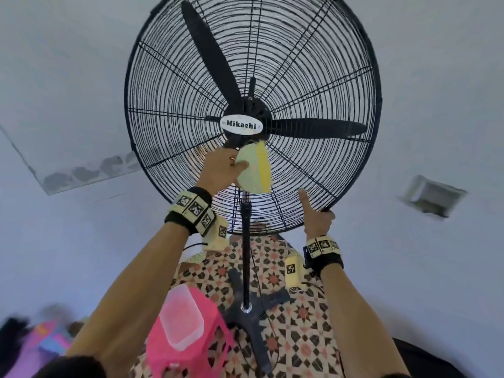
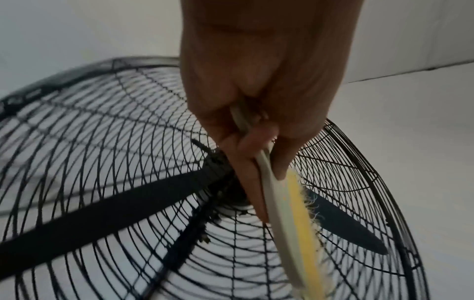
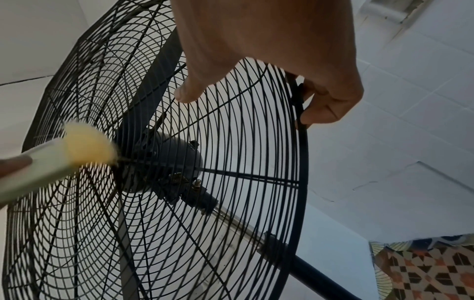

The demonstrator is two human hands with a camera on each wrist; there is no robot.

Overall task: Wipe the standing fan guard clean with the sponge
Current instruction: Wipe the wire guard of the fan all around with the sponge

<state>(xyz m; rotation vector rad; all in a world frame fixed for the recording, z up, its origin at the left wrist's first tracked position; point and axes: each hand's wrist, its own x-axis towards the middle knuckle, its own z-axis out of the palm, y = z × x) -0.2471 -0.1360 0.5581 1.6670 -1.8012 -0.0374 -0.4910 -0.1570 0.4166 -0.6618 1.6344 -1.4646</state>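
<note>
here, a standing fan fills the room, its round black wire guard the landmark for everything else. behind the guard, three dark blades radiate from the hub, which carries an oval "mikachi" badge. below the guard, the pole drops to a cross base on patterned floor tiles, with a pink plastic stool beside the base and a clear tub resting on it.

at the guard's lower right rim, the person's right hand curls its fingers round the outer ring, thumb raised along the front wires, apparently steadying the head. just below the badge, the left hand pinches a thin, pale sponge with a yellow scrubbing face; the left wrist view shows thumb and fingers clamped on its upper end. the sponge's long axis runs roughly along a radius, hub toward rim, its yellow edge at or just off the wires; actual contact cannot be told.

the left hand is the nearer to the unwiped centre, so the coming stroke probably runs outward along the spokes.
</note>
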